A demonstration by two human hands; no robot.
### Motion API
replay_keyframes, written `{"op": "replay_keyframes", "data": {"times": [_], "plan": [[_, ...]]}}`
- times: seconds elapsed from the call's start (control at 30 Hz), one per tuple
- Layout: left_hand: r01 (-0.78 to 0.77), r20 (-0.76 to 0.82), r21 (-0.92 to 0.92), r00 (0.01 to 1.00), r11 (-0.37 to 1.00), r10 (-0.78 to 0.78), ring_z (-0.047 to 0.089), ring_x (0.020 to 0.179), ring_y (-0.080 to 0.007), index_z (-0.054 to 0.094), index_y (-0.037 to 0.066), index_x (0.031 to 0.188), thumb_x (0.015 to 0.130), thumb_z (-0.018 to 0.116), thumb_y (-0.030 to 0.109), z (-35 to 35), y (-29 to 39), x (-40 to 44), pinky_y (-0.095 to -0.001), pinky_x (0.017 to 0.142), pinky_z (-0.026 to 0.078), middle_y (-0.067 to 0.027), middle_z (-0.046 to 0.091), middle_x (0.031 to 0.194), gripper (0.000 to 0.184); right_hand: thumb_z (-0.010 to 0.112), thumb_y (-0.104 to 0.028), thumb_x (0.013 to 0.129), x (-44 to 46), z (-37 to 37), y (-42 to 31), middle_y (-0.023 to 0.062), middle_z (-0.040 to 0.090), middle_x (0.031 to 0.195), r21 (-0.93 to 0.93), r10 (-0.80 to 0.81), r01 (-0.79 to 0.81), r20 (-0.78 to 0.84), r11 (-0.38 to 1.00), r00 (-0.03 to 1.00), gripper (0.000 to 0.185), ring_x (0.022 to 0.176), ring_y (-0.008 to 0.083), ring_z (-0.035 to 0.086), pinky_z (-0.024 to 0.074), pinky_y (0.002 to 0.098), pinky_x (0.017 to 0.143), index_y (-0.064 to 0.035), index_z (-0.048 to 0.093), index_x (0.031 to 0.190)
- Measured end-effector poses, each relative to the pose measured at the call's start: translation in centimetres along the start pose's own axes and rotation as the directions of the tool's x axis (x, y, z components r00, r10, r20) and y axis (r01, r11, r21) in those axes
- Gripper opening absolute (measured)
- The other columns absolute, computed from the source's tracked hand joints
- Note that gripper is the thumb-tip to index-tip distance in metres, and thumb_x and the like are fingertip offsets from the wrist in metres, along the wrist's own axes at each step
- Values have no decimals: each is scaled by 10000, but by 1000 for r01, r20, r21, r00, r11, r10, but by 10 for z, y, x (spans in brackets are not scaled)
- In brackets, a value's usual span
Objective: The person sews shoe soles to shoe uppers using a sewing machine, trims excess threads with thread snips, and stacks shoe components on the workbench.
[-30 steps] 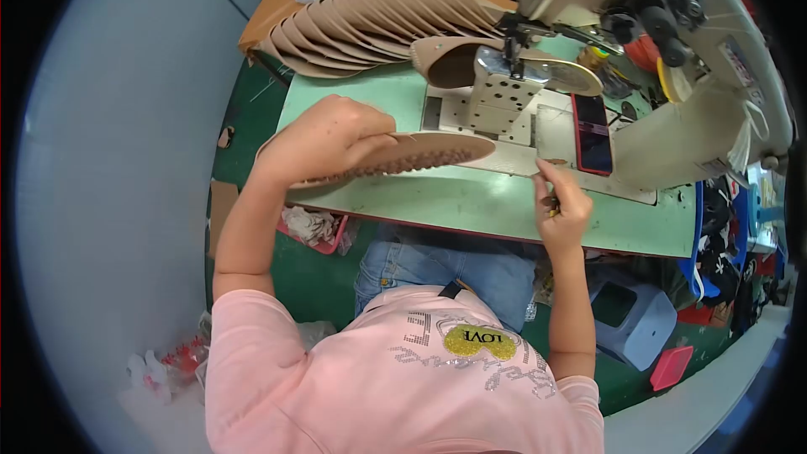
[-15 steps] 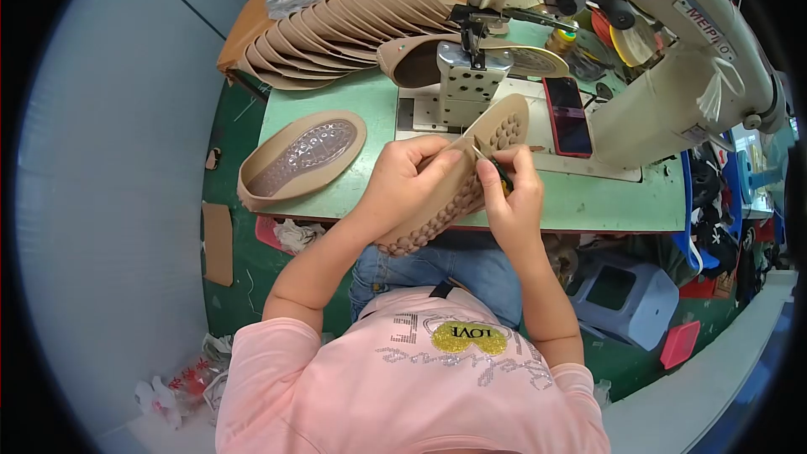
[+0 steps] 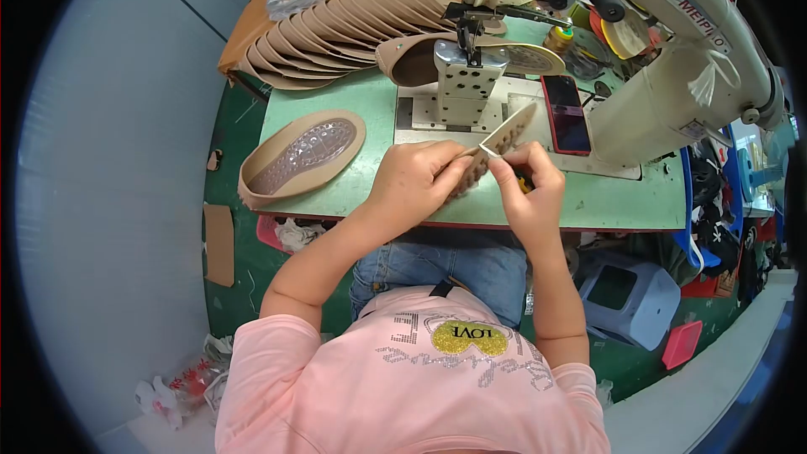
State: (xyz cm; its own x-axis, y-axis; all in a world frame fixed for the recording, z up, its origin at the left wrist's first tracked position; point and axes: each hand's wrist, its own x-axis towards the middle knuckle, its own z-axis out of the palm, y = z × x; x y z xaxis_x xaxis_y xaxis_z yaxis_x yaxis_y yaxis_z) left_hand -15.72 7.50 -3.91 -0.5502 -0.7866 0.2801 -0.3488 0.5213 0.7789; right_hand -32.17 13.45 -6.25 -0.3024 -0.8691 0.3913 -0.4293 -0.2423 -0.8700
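My left hand (image 3: 412, 181) grips a tan shoe sole (image 3: 510, 129) with a knobbly underside. The sole is turned nearly edge-on, and my fingers hide much of its lower part. My right hand (image 3: 536, 185) is closed round a small pointed tool (image 3: 524, 182) with a yellow-and-black handle. Its light tip meets the sole's edge close to my left fingertips; the tool's exact kind is hard to make out. A tan slip-on shoe (image 3: 303, 156) with a clear patterned insole lies on the table to the left. Another tan shoe (image 3: 412, 60) sits at the sewing machine's post.
The sewing machine (image 3: 672, 92) stands at the right, its metal post (image 3: 462, 84) before my hands. A phone (image 3: 567, 115) lies on its bed. Several stacked tan uppers (image 3: 336, 34) fill the back left. A blue-grey stool (image 3: 626, 298) is below right.
The sole has been tilted from showing its knobbly underside to nearly edge-on, its lower end now out of sight. My right hand has shifted slightly right, with the tool still in it.
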Motion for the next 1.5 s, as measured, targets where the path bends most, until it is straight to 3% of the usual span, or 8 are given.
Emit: {"op": "replay_keyframes", "data": {"times": [0.37,0.47,0.67,0.97,1.13,1.27,1.43,1.5], "plan": [[-47,-21,47,999,998,48,622,574,-267,654,5,875,811,601,97,1,1,5,-318,532,471,-157,629,697,125,694,-101,798,0,16,6,50,575,655,209,38,-28,-43,977,998,188,601,85,518,426,236,555,0,536,780],[-92,-34,124,995,988,97,629,588,-273,655,7,862,806,618,102,1,-2,4,-324,533,477,-148,634,700,116,696,-96,795,1,10,0,34,554,610,-49,-37,35,-57,998,998,190,553,82,486,412,239,522,-2,536,757],[-262,-24,392,955,882,294,623,588,-271,657,29,825,765,646,96,-3,-7,5,-355,529,479,-112,649,707,90,716,-128,772,10,-9,0,64,557,597,-18,14,-14,-10,1000,1000,211,536,94,511,404,242,500,-3,546,765],[-290,11,401,950,869,312,616,586,-279,655,32,798,752,649,108,-3,-10,4,-353,535,478,-110,645,697,89,737,-147,750,11,-10,-12,92,580,601,-272,-101,82,-58,959,993,214,505,206,558,429,288,494,-27,560,739],[-326,163,319,944,890,288,609,576,-287,651,38,766,751,650,114,-9,-6,6,-355,533,473,-117,624,663,77,760,-61,648,21,-20,-19,140,612,926,-112,-251,263,111,958,962,352,764,199,611,484,320,669,5,610,959],[-335,289,204,918,920,271,595,616,-293,635,38,763,712,670,93,-11,-5,7,-370,570,469,-112,604,669,82,578,56,627,14,-21,-12,124,596,791,-127,-185,262,430,957,883,260,687,315,596,479,372,617,-31,608,870],[-409,9,296,905,863,426,595,861,-309,649,46,923,687,666,-5,-67,63,-5,-373,755,465,-150,626,912,242,548,44,617,7,-17,5,133,593,736,-176,-135,207,354,962,925,193,646,333,588,467,395,581,-42,582,786],[-859,-490,77,409,506,770,586,792,-167,672,98,911,819,516,219,-97,81,-41,-354,751,469,-63,627,866,218,556,32,612,3,-10,22,125,603,750,-193,-90,165,346,967,934,193,656,334,594,472,396,583,-46,588,785]]}}
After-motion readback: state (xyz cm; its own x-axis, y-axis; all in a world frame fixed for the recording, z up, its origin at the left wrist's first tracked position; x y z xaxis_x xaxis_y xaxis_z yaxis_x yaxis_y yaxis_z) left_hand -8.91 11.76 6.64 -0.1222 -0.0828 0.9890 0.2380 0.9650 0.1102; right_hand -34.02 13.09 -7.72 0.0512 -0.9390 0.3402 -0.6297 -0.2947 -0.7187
